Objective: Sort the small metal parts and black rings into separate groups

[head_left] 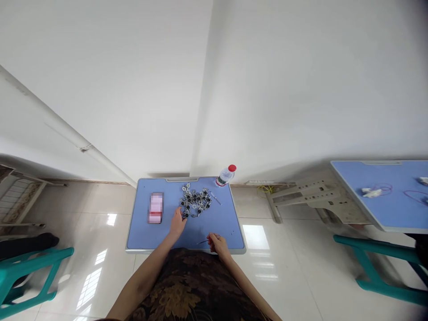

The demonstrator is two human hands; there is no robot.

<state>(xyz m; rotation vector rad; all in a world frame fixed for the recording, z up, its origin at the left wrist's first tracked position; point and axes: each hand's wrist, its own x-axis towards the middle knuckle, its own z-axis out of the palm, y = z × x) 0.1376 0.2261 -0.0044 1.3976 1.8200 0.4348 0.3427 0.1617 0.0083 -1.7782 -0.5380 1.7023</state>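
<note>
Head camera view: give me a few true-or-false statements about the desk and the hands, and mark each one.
1. The left hand touches the pile of metal pieces with black beads. True.
2. The right hand rests in that pile. False: it is by the desk's near edge, apart from the pile.
3. The bottle has a blue cap. False: its cap is red.
4. A blurred pink pack lies left of the pile. True.
</note>
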